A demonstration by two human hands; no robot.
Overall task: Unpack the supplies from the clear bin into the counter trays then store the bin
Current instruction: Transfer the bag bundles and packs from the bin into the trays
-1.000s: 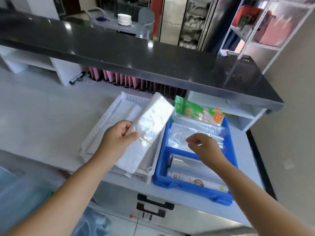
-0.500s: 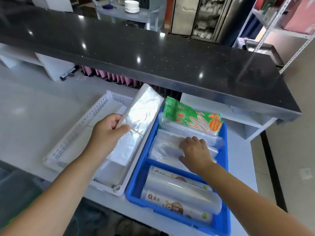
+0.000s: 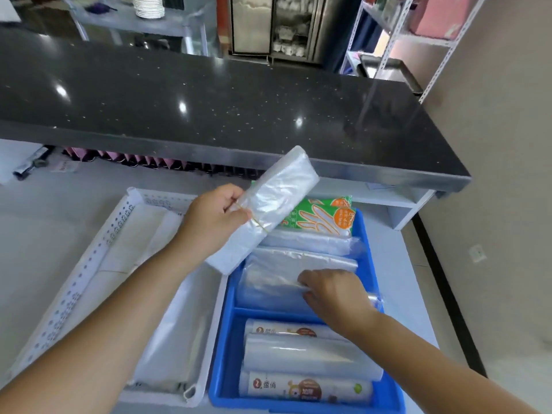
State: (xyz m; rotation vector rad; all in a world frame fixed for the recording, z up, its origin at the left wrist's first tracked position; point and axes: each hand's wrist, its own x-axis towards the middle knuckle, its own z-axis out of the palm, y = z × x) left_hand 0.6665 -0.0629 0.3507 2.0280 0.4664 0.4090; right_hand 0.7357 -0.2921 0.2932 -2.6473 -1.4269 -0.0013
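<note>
Holding the bag bundle (image 3: 268,204) above the blue tray (image 3: 222,354) at its left rim, my left hand (image 3: 215,222) with fingers clamped round its middle, I should lay it flat in the far compartment. There my right hand (image 3: 331,294) curls its fingers on a flat clear pack (image 3: 286,270), I think to make room. I count three rolls (image 3: 310,357), one green glove pack (image 3: 322,218), two flat clear packs, one bundle, and one white tray (image 3: 98,249) beside.

trays (image 3: 89,273) 2 | rolls (image 3: 307,358) 3 | glove pack (image 3: 322,221) 1 | held bundle (image 3: 277,198) 1 | bundles (image 3: 298,264) in blue tray (image 3: 222,354) 2
</note>
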